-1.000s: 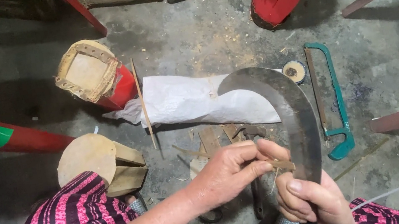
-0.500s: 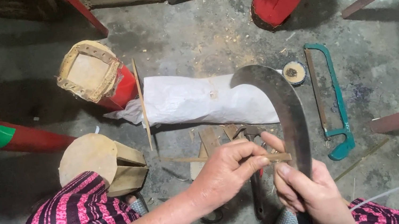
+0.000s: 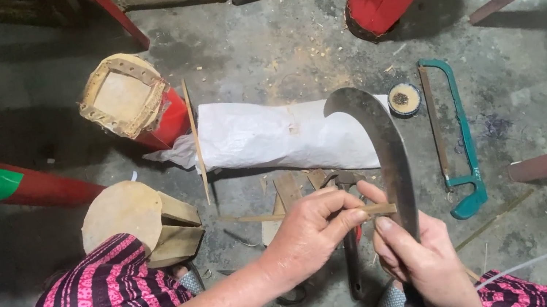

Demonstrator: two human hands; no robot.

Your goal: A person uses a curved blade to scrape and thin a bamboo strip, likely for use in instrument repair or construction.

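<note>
Bamboo strip [image 3: 372, 210] pinched in left hand [image 3: 309, 232] fingers meets the curved blade [image 3: 387, 149] gripped by right hand [image 3: 429, 264].

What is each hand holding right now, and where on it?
Left hand pinches a thin bamboo strip near its right end; right hand grips the curved knife by its handle.

- The curved, hook-tipped steel blade [image 3: 380, 150] has swung more upright, its tip lifted clear of the white paper roll [image 3: 285, 136].
- The thin pale bamboo strip [image 3: 372, 210] now meets its edge.
</note>
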